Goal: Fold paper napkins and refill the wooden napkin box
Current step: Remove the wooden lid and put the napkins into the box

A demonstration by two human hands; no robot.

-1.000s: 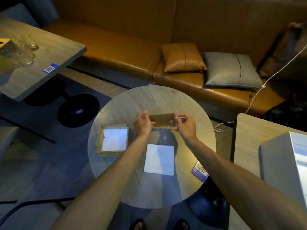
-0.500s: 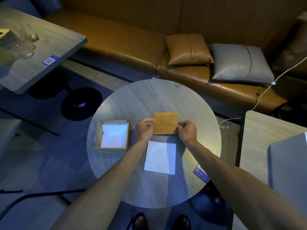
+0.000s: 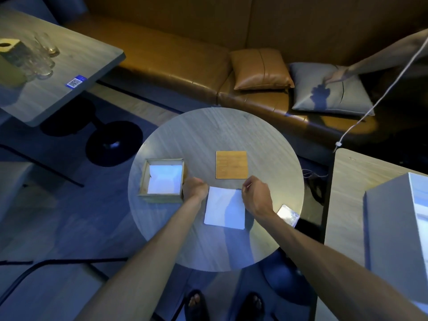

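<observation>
Wooden napkin box (image 3: 162,180), open-topped, stands left of centre on the round table (image 3: 215,130); a stack of white napkins (image 3: 165,179) lies inside it, its upper left corner curled up. In the upper left of the frame, a rectangular table (image 3: 69,66) carries several clear glasses (image 3: 44,56) and a blue code sticker (image 3: 76,81). Just right of the box, the left hand (image 3: 195,188) is curled at the upper left corner of a loose white napkin (image 3: 225,208) that lies flat at the centre of the table; whether it grips the paper cannot be told. Above this napkin, apart from it, a flat wooden lid (image 3: 231,164) rests on the tabletop. The right hand (image 3: 256,195) is curled at the napkin's upper right corner; contact appears likely, a firm grasp cannot be told. At the table's right edge lies a small shiny card (image 3: 287,215). Along the top of the frame, a tan cushion (image 3: 260,69) and a grey cushion (image 3: 328,89) lie on a brown bench (image 3: 162,56).
</observation>
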